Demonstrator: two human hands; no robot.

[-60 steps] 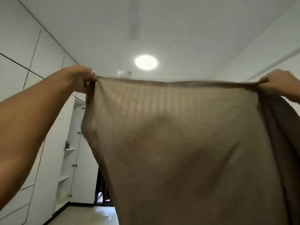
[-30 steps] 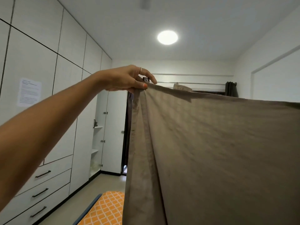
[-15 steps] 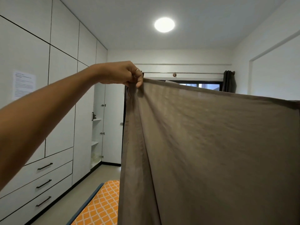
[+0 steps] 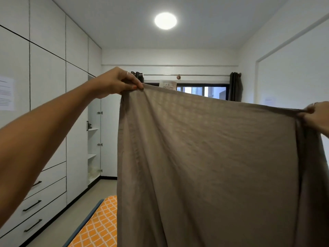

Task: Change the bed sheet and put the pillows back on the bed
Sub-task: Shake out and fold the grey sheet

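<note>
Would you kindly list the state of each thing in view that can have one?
bed sheet: held up and spread, hanging down in front of the bed
left hand: pinches the sheet's top edge, raised
right hand: grips the sheet's top edge, lower
mattress: bare, orange patterned corner showing
wardrobe door: open, shelves showing
drawers: closed
ceiling light: on
curtain: drawn aside

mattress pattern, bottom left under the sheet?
Orange with a white lattice pattern, blue edge, on the mattress; head view.
</note>
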